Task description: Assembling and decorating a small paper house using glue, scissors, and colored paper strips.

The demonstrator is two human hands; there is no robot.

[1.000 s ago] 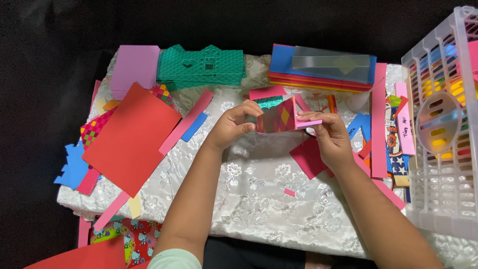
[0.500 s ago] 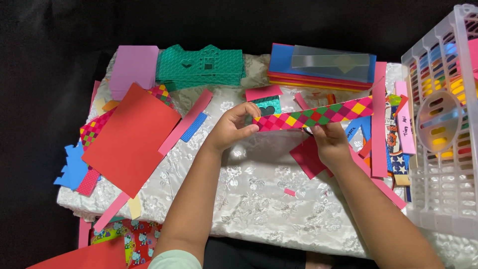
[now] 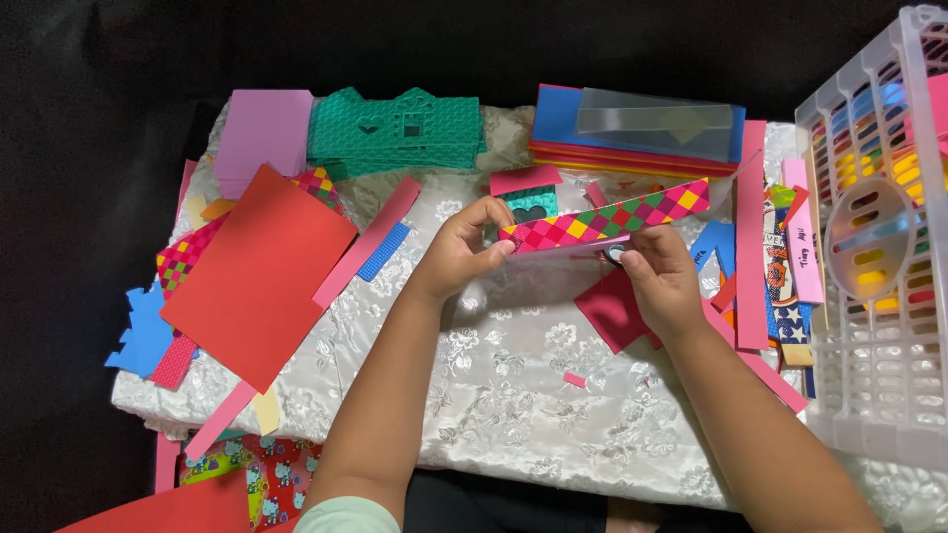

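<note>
Both hands are raised a little above the cloth-covered table (image 3: 513,395), sharing one woven paper strip (image 3: 607,219) with a multicoloured diamond pattern.

Left hand (image 3: 462,249): fingers curled, thumb and fingertips pinched shut on the strip's left end.

Right hand (image 3: 660,281): thumb and forefinger closed on the strip's lower edge near its middle; remaining fingers folded under. A small dark object shows at the fingertips; cannot tell what it is.

The strip spans between the hands and runs past the right hand, tilting up toward the far right.

Surroundings:
- Just beneath the right hand: dark pink paper piece (image 3: 612,311), flat on the cloth.
- Beyond the left hand: green cut-out paper house (image 3: 395,133); purple sheet (image 3: 262,128) beside it.
- Well left of the left hand: large red sheet (image 3: 257,276), with pink strip (image 3: 365,242) at its edge.
- Beyond the right hand: stack of coloured sheets with clear plastic cover (image 3: 642,123).
- Right of the right hand: white plastic basket (image 3: 869,395) holding coloured supplies.
</note>
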